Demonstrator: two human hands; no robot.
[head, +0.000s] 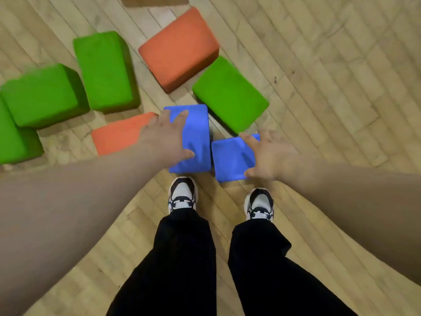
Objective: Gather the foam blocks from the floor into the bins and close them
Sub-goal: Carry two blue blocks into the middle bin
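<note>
Two blue foam blocks lie side by side on the wooden floor just ahead of my feet. My left hand lies spread over the left blue block, its thumb pressing on the top face. My right hand lies spread across the right edge of the right blue block, thumb at its near corner. Both blocks rest on the floor. No bin is in view.
Several green blocks and two orange blocks are scattered on the floor beyond and left of my hands. My shoes stand just behind the blue blocks. Bare floor stretches to the right.
</note>
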